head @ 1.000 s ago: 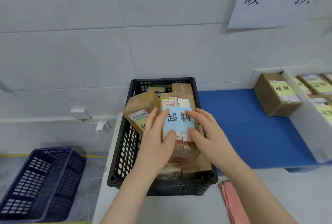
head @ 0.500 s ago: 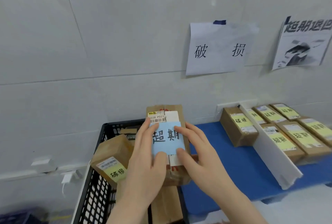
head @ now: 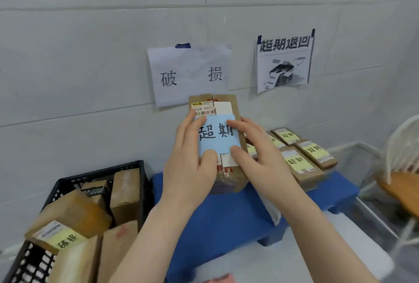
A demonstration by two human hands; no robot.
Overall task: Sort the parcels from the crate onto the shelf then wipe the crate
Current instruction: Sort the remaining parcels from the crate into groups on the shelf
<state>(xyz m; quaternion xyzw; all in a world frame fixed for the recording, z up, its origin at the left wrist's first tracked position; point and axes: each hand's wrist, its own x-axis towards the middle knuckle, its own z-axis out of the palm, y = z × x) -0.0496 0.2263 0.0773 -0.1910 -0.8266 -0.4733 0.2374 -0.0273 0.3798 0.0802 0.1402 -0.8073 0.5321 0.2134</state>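
Observation:
A brown parcel with a blue handwritten label (head: 223, 106) is held up above the blue shelf (head: 217, 212). My left hand (head: 192, 160) grips its left side, thumb on the label. My right hand (head: 256, 155) grips its right side, thumb near the label's lower edge. The black crate (head: 95, 174) stands at lower left with several brown parcels (head: 74, 212) in it, one bearing a yellow label. On the shelf's right part lie several yellow-labelled parcels (head: 303, 160).
Two paper signs (head: 188, 74) hang on the white tiled wall above the shelf. A white divider (head: 271, 210) crosses the shelf behind my right forearm. A white wire chair with an orange seat (head: 403, 164) stands at right. Something pink (head: 217, 279) lies at the bottom edge.
Both hands lifted the blue-labelled parcel out of the crate and carried it up and right, over the blue shelf. The view swung right and upward.

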